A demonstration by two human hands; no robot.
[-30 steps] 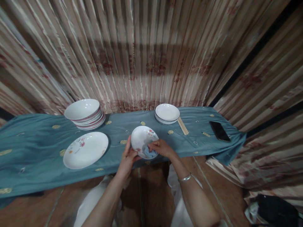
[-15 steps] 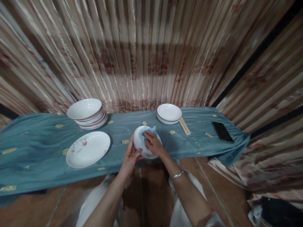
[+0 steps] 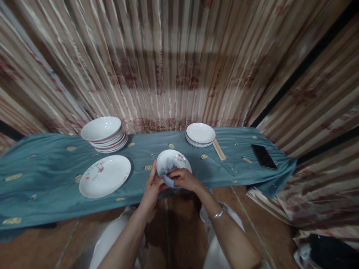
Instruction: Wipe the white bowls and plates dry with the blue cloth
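A small white plate (image 3: 165,157) with a floral print near its far right rim is held just over the table's front edge. My left hand (image 3: 153,185) grips its left side, thumb on the near rim. My right hand (image 3: 185,178) is closed on a pale blue cloth (image 3: 169,181), pressed against the near part of the plate. The fingertips of my right hand are partly hidden in the cloth. To the left lies a large oval white plate (image 3: 108,177) with flowers on it.
A stack of white bowls (image 3: 102,130) stands at the back left. Stacked small plates (image 3: 200,133) sit at the back right beside wooden chopsticks (image 3: 219,150). A black phone (image 3: 264,156) lies farther right on the green tablecloth (image 3: 50,168). Curtains (image 3: 179,67) hang behind.
My right hand has moved the cloth from the plate's far part to its near rim. The plate has turned, its flower print now at the far right instead of near left.
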